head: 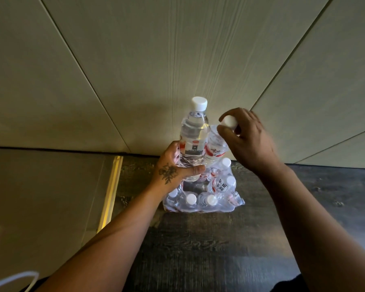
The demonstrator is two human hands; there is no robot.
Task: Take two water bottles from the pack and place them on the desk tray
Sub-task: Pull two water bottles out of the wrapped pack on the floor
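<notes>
A torn plastic-wrapped pack (202, 201) of clear water bottles with white caps sits on the dark wood floor against the wall. My left hand (173, 169) grips the lower body of one upright water bottle (195, 131), lifted above the pack. My right hand (247, 138) holds a second bottle (216, 147) by its white cap; this bottle tilts to the right beside the first, its base hidden behind my left hand. Several bottles stay in the pack. No desk tray is in view.
Pale wood-grain wall panels (177, 60) rise right behind the pack. A grey surface with a brass edge strip (111, 192) lies to the left. A white cable (15, 280) curves at the bottom left corner. Dark floor (209, 249) spreads in front.
</notes>
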